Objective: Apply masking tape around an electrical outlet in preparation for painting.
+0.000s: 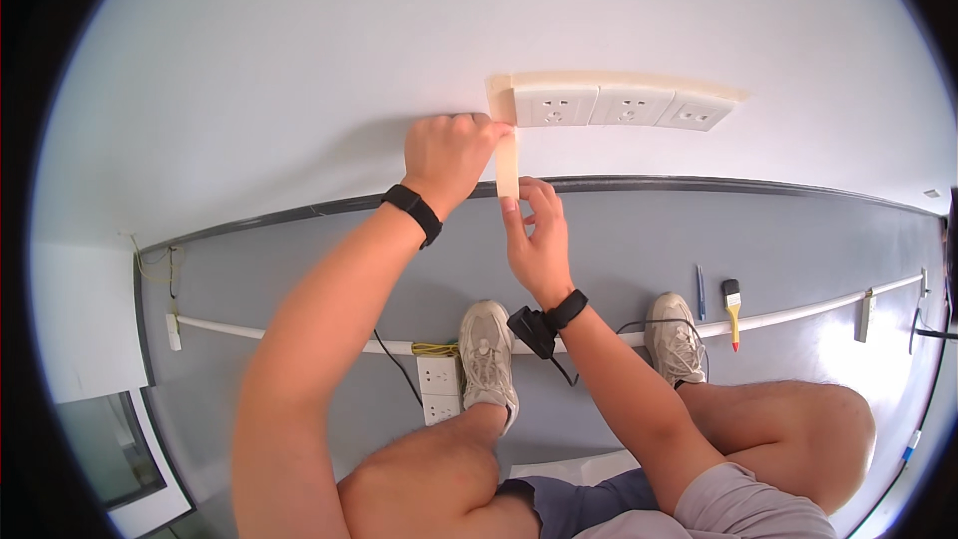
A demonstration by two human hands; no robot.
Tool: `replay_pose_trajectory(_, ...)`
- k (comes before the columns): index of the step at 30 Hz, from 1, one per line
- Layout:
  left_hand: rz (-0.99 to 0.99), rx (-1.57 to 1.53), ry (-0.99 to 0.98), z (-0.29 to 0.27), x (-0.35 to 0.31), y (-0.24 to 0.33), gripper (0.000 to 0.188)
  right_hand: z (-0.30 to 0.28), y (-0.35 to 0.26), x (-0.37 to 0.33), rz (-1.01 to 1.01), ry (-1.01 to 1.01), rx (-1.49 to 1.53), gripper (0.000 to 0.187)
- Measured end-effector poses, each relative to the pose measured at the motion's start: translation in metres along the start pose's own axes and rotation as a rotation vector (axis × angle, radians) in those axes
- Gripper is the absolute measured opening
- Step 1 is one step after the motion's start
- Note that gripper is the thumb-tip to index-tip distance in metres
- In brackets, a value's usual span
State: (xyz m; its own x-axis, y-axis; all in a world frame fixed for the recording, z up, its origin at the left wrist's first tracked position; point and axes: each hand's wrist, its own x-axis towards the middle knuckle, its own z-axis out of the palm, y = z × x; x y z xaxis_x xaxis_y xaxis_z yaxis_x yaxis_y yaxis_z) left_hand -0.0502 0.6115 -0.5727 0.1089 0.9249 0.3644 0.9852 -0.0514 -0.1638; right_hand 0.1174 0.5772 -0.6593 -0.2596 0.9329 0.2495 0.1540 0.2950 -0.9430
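Observation:
A strip of cream masking tape hangs down from the lower left corner of a row of white wall sockets. Curled and closed, my left hand has its thumb and finger on the strip's upper part, against the wall beside the socket. Lower down, my right hand pinches the strip's bottom end between thumb and fingers. More tape lines the top edge of the sockets and runs down their left side.
A dark skirting strip crosses the wall's foot. On the grey floor lie a paintbrush, a thin blue tool, a long white pipe and a white socket block. My shoes stand by the pipe; a black cable runs nearby.

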Motion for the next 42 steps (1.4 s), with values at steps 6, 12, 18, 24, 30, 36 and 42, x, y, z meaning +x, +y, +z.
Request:
replay_pose_trajectory(6,0.098,-0.026,0.106,0.004,0.000,-0.003,0.006,-0.001,0.006,-0.001,0.005,-0.012,-0.044,0.021)
replay_pose_trajectory(12,0.077,0.085,0.046,0.010,0.000,-0.005,0.016,-0.003,-0.002,-0.003,0.047,-0.018,0.000,0.021)
replay_pose_trajectory(18,0.132,0.085,0.109,0.005,0.001,-0.004,0.024,-0.008,-0.002,0.000,0.069,-0.031,-0.027,0.021)
replay_pose_trajectory(24,0.146,0.073,0.170,0.012,0.002,-0.005,0.044,0.000,0.001,-0.004,0.130,0.004,0.022,0.021)
replay_pose_trajectory(30,0.138,0.079,0.185,0.016,0.000,-0.006,0.050,0.004,0.015,-0.008,0.086,0.022,0.019,0.022)
replay_pose_trajectory(36,0.108,0.081,0.143,0.008,0.001,-0.004,0.044,0.001,0.008,-0.008,0.126,0.007,0.059,0.022)
replay_pose_trajectory(42,0.102,0.048,0.082,0.006,0.004,0.004,0.027,-0.005,0.006,-0.016,0.058,0.045,0.029,0.029)
